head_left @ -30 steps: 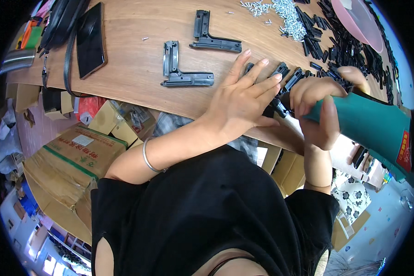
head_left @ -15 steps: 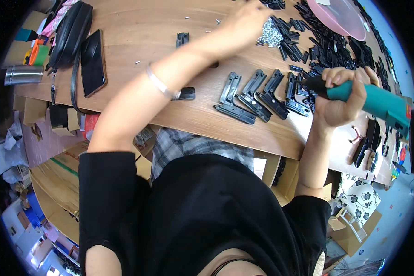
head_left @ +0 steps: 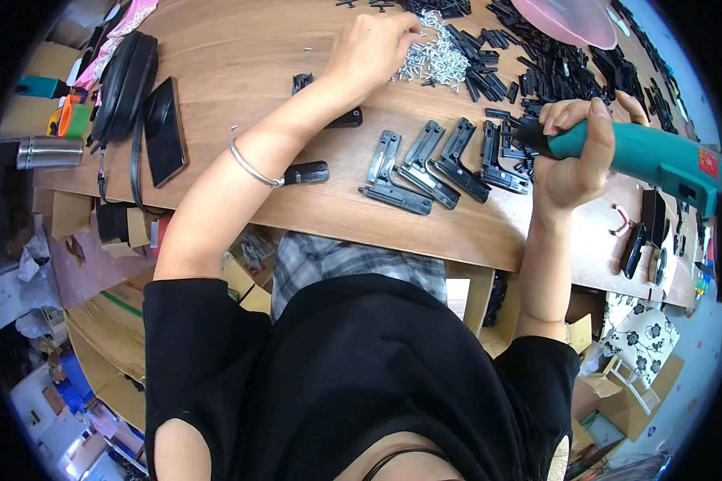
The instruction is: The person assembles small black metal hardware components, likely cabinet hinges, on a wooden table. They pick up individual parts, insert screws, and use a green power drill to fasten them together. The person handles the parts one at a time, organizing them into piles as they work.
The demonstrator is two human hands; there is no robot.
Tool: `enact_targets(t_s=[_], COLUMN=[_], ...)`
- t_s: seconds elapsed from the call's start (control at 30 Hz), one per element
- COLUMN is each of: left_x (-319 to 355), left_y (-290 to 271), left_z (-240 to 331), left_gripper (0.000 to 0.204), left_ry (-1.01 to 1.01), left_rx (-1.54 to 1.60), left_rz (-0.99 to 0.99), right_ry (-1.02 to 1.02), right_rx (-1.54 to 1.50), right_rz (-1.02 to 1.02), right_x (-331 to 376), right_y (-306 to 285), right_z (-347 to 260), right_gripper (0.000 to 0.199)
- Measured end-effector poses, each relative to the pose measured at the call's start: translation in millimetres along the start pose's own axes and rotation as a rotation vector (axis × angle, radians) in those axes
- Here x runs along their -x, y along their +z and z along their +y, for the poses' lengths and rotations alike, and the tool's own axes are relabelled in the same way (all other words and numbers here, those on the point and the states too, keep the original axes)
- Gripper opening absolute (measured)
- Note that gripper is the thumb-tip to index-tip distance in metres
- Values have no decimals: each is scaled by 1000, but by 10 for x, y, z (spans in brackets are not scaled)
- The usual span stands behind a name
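At the far middle of the table, my left hand (head_left: pixel 371 54) reaches over the left edge of a pile of small silver screws (head_left: pixel 440 60). Its fingers are bent together at the tips; whether a screw is between them is hidden. My right hand (head_left: pixel 573 164) grips a green electric screwdriver (head_left: pixel 638 151), its black nose pointing left over the table. Between the hands, several black L-shaped plastic parts (head_left: pixel 395 175) lie in a row. A black piece (head_left: pixel 306 172) lies under my left wrist, partly covered by the forearm.
Heaps of small black plastic parts (head_left: pixel 565 80) spread across the far right beside a pink translucent basin (head_left: pixel 565 22). A phone (head_left: pixel 165 132), a black case (head_left: pixel 126 86) and a metal cup (head_left: pixel 50 152) are at the left. Glasses (head_left: pixel 634 248) lie near the right edge.
My left hand has come back from the far side of the screw pile to its left edge, showing more screws. My right hand still holds the electric screwdriver; the view has shifted slightly.
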State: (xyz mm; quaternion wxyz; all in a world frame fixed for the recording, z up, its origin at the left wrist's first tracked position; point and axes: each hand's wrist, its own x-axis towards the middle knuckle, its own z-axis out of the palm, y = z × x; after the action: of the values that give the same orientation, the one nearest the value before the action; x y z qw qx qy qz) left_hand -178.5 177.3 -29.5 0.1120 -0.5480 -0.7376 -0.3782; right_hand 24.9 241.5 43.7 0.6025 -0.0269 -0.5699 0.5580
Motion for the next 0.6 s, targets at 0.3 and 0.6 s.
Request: enact_targets(t_s=[0.3,0.6], left_x=[414,997], left_y=[-481,-838], left_z=[508,656], left_gripper=[15,16], left_ry=[-79,257], left_rx=[442,223], left_rz=[-77,52], right_ry=[140,296], right_rx=[-121,-143], right_rz=[2,-280], right_x=[142,326], right_y=[294,664], right_z=[-140,-386], right_gripper=[34,26])
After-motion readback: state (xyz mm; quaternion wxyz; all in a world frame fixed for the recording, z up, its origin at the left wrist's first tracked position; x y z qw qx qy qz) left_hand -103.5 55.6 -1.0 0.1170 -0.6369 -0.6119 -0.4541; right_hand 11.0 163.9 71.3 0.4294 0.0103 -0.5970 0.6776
